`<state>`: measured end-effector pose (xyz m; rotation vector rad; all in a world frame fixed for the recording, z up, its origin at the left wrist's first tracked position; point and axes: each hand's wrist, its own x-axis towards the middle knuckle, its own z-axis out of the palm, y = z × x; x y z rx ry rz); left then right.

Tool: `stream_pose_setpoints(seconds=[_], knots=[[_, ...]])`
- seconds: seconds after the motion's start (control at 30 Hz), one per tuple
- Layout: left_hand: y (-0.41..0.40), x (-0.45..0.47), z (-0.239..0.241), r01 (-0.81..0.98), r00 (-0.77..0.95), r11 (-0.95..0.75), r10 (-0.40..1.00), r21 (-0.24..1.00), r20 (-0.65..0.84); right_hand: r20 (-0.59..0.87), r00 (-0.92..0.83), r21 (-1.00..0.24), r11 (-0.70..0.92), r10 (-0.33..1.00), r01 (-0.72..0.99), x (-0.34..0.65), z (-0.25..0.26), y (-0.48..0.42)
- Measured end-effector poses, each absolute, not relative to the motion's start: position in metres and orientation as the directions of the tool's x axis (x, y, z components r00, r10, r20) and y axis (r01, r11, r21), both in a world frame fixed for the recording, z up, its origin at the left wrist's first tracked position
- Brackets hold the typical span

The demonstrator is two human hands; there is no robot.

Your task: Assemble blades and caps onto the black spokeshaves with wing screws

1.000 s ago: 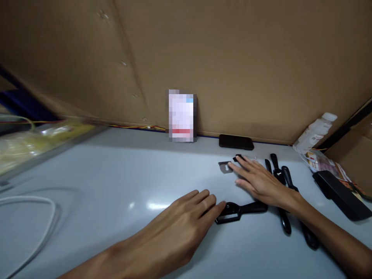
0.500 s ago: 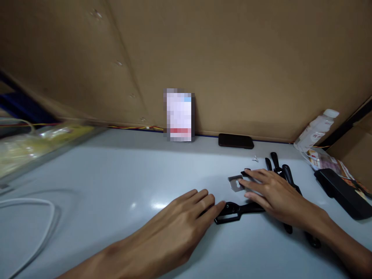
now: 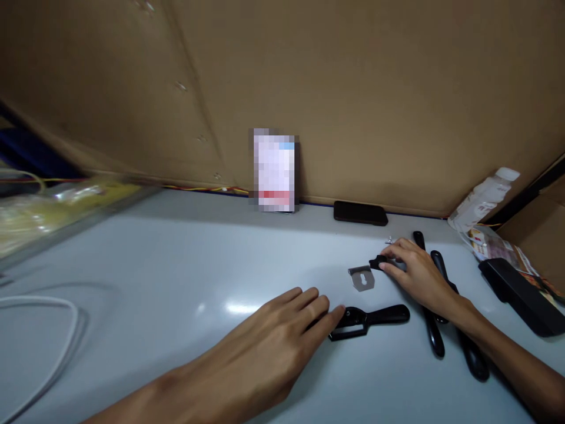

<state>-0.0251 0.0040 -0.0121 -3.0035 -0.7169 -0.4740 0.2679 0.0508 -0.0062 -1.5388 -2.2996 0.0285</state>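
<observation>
My left hand (image 3: 282, 335) lies flat on the pale table (image 3: 176, 259), fingers stretched out, fingertips touching the frame end of a black handled tool (image 3: 368, 320). My right hand (image 3: 417, 274) sits further back to the right, its fingers pinched on a small black part (image 3: 376, 263). Just left of that part lies a small metal blade (image 3: 362, 278) with a keyhole slot. A tiny metal piece (image 3: 389, 240) rests behind the right fingers. Two more long black handles (image 3: 430, 330) lie under and beside my right wrist.
A cardboard wall (image 3: 353, 88) closes the back. Along it lie a dark phone (image 3: 360, 213) and a blurred card (image 3: 274, 171). A white bottle (image 3: 483, 200), a printed packet (image 3: 494, 247) and a black case (image 3: 521, 297) lie at the right. A white cable (image 3: 53, 347) loops at the left.
My right hand dragged the metal blade toward me, then lifted off it and moved back to pinch the small black part. My left hand stayed in place.
</observation>
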Motion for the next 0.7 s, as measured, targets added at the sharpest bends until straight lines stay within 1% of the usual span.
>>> stream_pose_setpoints(seconds=[0.13, 0.3, 0.5, 0.7], knots=[[0.005, -0.025, -0.013, 0.444, 0.847, -0.895, 0.432, 0.037, 0.308, 0.316, -0.312, -0.208, 0.386, 0.896, 0.899, 0.276, -0.007, 0.057], [0.005, -0.024, -0.012, 0.435, 0.854, -0.900, 0.417, 0.013, 0.310, 0.373, -0.289, -0.129, 0.358, 0.881, 0.925, 0.287, -0.007, 0.065], [0.004, -0.025, -0.010, 0.427, 0.859, -0.904, 0.412, 0.018, 0.305, 0.282, -0.387, -0.069, 0.421, 0.878, 0.905, 0.288, -0.013, 0.066], [0.005, -0.024, -0.011, 0.433, 0.862, -0.901, 0.423, 0.027, 0.279, 0.247, -0.410, -0.060, 0.436, 0.878, 0.898, 0.289, -0.008, 0.059]])
